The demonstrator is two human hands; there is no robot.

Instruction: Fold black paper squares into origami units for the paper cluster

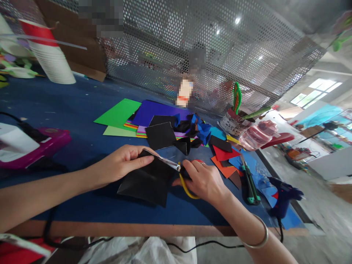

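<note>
My left hand (125,163) pinches the upper edge of a black paper sheet (145,181), thumb on top. The sheet hangs tilted over the blue table near its front edge. In my right hand (203,179) is a pair of scissors (187,189) with yellow on the handle. Their blades point left, along the sheet's upper edge, close to my left fingertips. How far the blades are apart is hard to tell. Just behind my hands lie cut black paper pieces (161,135) on stacked coloured sheets, with a green sheet (119,113) at the left.
Orange paper (224,168), a green-black cutter (249,183) and a blue glue gun (284,196) lie right. Behind them stand a tool pot (235,123) and pink bottle (255,135). Stacked cups (51,58) and a magenta device (55,139) are left. A perforated metal screen (165,47) rises behind.
</note>
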